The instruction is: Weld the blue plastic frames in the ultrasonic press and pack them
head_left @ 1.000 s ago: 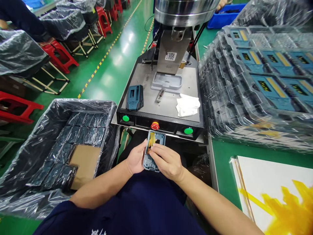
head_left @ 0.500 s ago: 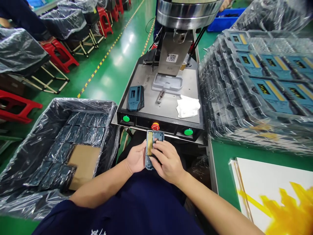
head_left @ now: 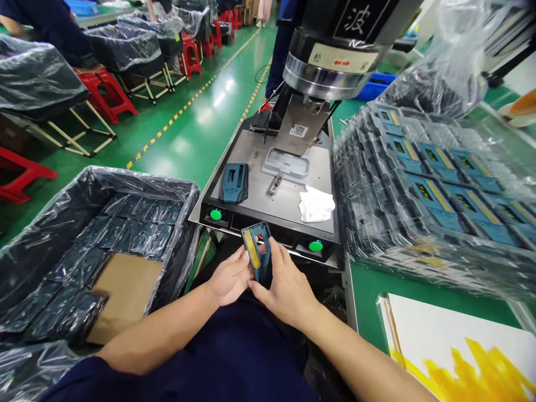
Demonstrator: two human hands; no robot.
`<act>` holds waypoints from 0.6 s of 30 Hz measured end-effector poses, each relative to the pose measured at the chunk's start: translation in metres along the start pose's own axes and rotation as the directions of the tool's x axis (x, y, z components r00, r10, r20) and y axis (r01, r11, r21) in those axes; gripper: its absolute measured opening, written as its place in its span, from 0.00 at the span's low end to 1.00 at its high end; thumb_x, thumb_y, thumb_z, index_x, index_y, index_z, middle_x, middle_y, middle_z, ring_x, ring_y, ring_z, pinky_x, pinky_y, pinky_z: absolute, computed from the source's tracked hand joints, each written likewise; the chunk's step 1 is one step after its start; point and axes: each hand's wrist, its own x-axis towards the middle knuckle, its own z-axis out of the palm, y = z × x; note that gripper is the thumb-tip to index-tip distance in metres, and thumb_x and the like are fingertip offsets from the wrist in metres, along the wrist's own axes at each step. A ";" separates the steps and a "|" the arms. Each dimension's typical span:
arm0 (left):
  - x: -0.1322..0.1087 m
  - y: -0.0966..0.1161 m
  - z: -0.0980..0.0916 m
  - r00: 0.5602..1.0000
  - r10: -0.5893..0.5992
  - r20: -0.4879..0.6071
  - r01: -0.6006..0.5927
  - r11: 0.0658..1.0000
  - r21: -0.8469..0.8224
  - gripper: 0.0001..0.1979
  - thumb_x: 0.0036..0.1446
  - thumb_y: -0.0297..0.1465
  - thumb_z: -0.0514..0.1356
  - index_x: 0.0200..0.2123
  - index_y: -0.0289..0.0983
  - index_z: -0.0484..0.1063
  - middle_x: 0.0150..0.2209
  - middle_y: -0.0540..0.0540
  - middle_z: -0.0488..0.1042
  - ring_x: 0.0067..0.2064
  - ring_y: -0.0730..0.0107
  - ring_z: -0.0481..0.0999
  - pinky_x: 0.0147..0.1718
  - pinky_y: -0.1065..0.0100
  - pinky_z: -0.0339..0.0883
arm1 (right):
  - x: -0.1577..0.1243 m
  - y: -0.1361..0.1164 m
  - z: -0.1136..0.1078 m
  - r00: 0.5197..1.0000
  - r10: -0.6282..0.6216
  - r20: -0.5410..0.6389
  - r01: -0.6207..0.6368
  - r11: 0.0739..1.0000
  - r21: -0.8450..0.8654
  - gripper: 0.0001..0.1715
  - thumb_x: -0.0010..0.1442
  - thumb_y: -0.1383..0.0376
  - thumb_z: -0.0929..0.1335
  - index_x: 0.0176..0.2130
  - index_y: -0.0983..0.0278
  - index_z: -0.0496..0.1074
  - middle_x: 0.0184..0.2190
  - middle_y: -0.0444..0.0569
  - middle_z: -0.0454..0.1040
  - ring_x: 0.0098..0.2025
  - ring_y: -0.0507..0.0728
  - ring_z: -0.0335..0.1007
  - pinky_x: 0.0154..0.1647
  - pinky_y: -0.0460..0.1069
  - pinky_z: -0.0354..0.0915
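Observation:
In front of my body I hold a blue-grey plastic housing (head_left: 267,259) with a yellow strip along its left side and an opening beside it. My left hand (head_left: 229,280) grips its left edge, fingertips against the side. Along the right edge lie the fingers of my right hand (head_left: 288,287), its thumb at the lower end. The housing is tilted, its upper end near the press front. A similar housing (head_left: 235,182) lies on the metal press plate (head_left: 259,206), left of a pale rectangular fixture (head_left: 286,165). A folded white cloth (head_left: 317,204) is at the plate's right.
Over the fixture hangs the press head (head_left: 299,125). Green buttons (head_left: 215,214) flank the press front. At left stands a plastic-lined bin (head_left: 190,195) of wrapped parts. Stacked clear trays (head_left: 377,223) with housings rise at right, above a yellow-stained white board (head_left: 452,318). A co-worker (head_left: 50,33) sits far left.
The housing has turned and tilted in my hands. My right fingers have moved from its inner face to its right edge. The camera view has shifted, showing more of the press head.

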 end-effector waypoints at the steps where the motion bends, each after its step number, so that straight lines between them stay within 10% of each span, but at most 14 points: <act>1: 0.000 0.001 0.000 1.000 0.010 0.006 -0.010 1.000 0.013 0.17 0.64 0.32 0.56 0.56 0.41 0.70 0.58 0.42 0.70 0.60 0.60 0.68 0.60 0.57 0.59 | 0.004 0.001 0.000 1.000 -0.017 -0.002 0.017 1.000 -0.004 0.56 0.50 0.58 0.72 0.69 0.63 0.45 0.57 0.65 0.66 0.51 0.69 0.71 0.34 0.57 0.75; 8: 0.004 0.019 -0.027 0.947 0.237 -0.218 -0.110 0.875 0.472 0.26 0.59 0.39 0.60 0.59 0.39 0.64 0.58 0.36 0.68 0.55 0.57 0.72 0.53 0.55 0.65 | 0.075 0.047 -0.035 0.998 -0.054 -0.033 0.050 0.993 -0.105 0.48 0.47 0.60 0.72 0.63 0.69 0.58 0.53 0.63 0.69 0.54 0.68 0.68 0.52 0.60 0.69; 11: 0.004 0.041 -0.062 0.802 0.538 -0.258 -0.076 0.520 0.851 0.24 0.59 0.38 0.59 0.56 0.35 0.64 0.56 0.35 0.69 0.56 0.57 0.71 0.57 0.55 0.62 | 0.123 0.073 -0.067 0.996 0.085 0.002 -0.082 0.972 -0.220 0.44 0.44 0.61 0.73 0.59 0.70 0.65 0.52 0.62 0.71 0.54 0.68 0.68 0.56 0.58 0.66; 15: -0.003 0.075 -0.119 0.658 0.741 -0.136 0.339 -0.130 0.932 0.30 0.58 0.36 0.57 0.60 0.29 0.59 0.61 0.30 0.60 0.65 0.50 0.58 0.64 0.54 0.51 | 0.176 0.096 -0.096 0.950 0.308 0.047 -0.280 0.910 -0.305 0.44 0.43 0.62 0.73 0.59 0.70 0.67 0.50 0.59 0.74 0.51 0.65 0.71 0.53 0.54 0.66; 18: -0.010 0.088 -0.152 0.632 0.711 -0.307 0.614 -0.218 0.759 0.35 0.58 0.38 0.56 0.64 0.25 0.53 0.61 0.25 0.59 0.63 0.43 0.60 0.60 0.51 0.57 | 0.205 0.113 -0.101 0.909 0.415 0.044 -0.388 0.880 -0.272 0.47 0.42 0.62 0.73 0.61 0.68 0.66 0.46 0.55 0.76 0.46 0.63 0.73 0.47 0.52 0.67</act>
